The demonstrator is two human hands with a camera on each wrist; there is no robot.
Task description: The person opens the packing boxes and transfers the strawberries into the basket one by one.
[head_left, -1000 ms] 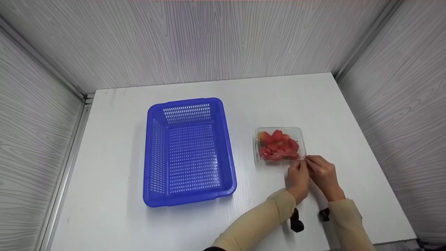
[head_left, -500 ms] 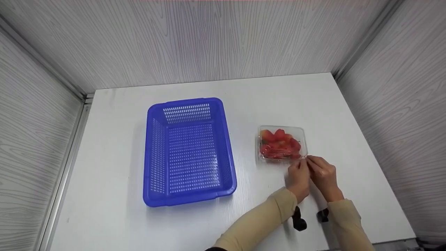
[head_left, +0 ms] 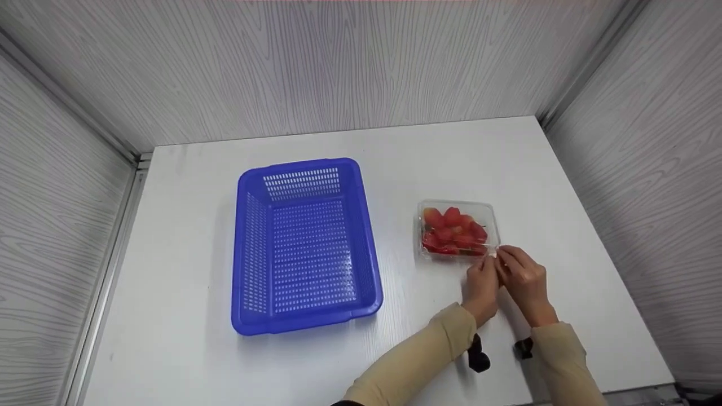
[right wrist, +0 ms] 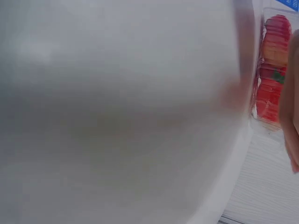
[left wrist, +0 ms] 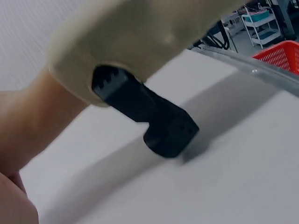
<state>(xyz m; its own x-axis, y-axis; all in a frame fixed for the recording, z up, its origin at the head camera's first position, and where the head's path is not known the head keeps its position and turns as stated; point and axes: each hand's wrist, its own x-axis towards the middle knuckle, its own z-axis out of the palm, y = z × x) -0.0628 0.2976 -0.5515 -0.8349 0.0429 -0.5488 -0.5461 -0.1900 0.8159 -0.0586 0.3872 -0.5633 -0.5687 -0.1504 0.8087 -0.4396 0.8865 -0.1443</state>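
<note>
A clear plastic box (head_left: 427, 255) of red and yellowish fruits (head_left: 451, 231) lies to the right of the blue basket (head_left: 307, 322). At its near right corner, my left hand (head_left: 480, 290) pinches the edge with thumb and fingertips. Close beside it, the fingers of my right hand (head_left: 524, 279) are bent and pinch the same corner, where a thin pale bit of plastic shows. The right wrist view catches the box (right wrist: 271, 70) and part of a hand (right wrist: 290, 102) at its right margin. In the left wrist view, only the wrist and part of the hand (left wrist: 16, 205) appear.
The blue basket stands on a white table (head_left: 186, 237) enclosed by pale wood-grain panels (head_left: 338, 67). Black camera mounts (head_left: 479, 360) hang below both wrists. Beyond the table edge, the left wrist view shows a red basket (left wrist: 282, 56).
The box has shifted slightly away and to the right. My right fingertips have risen a little at its corner, and more of the pale edge shows there. The blue basket stays put.
</note>
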